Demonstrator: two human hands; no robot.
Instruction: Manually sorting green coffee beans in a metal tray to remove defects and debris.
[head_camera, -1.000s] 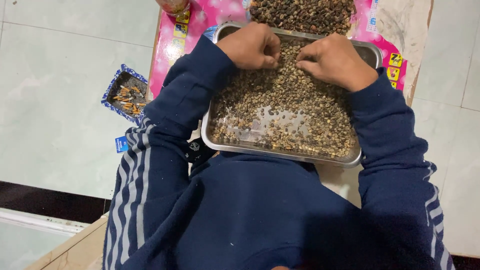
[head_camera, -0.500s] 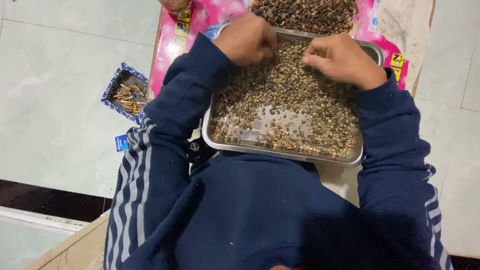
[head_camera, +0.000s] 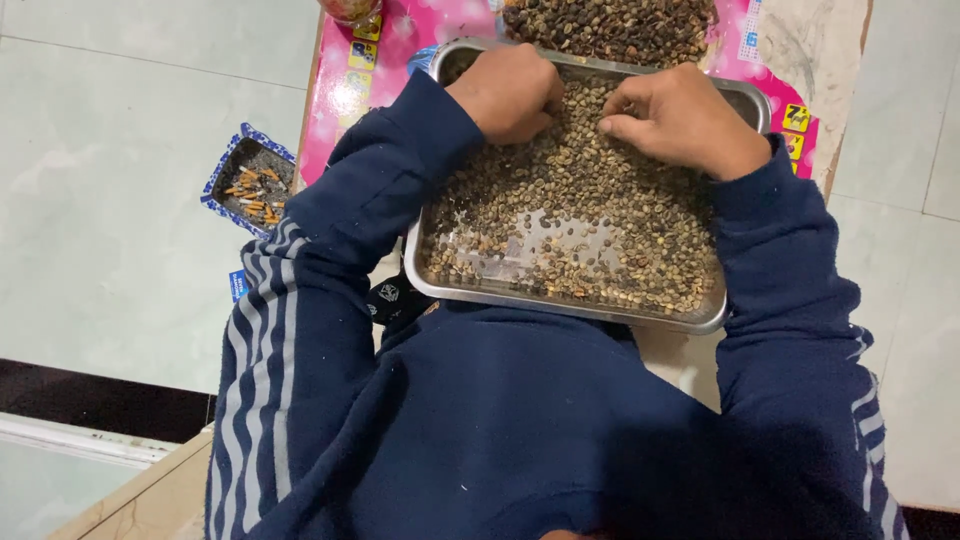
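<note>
Curling inward, the fingers (head_camera: 548, 108) of the left hand (head_camera: 510, 92) press into the heap of small beans (head_camera: 590, 190), closed in a loose fist with the tips dug among them; whether a single bean is pinched between them cannot be told. Across a narrow gap, the right hand (head_camera: 680, 118) rests knuckles up on the same heap, its fingers bent and its thumb (head_camera: 625, 128) pushed forward against the beans, clenched rather than spread; what it grips, if anything, is hidden under the palm. Both hands sit at the far end of the metal tray (head_camera: 560, 305), close to each other but not touching.

Those beans, pale tan and olive, fill most of the tray, thick at the far end and along the right side, thin near the middle of the near side, where the shiny bottom shows through. A tray rim lies against the dark blue sweater (head_camera: 520, 420) of the person, whose sleeves carry grey stripes.

Beyond the tray, a pile of darker beans (head_camera: 610, 28) lies on a pink printed sheet (head_camera: 345, 110) covering the table. Left of the table, on the pale tiled floor (head_camera: 110, 200), stands a small blue-edged box (head_camera: 250, 185) holding ash and cigarette ends.
</note>
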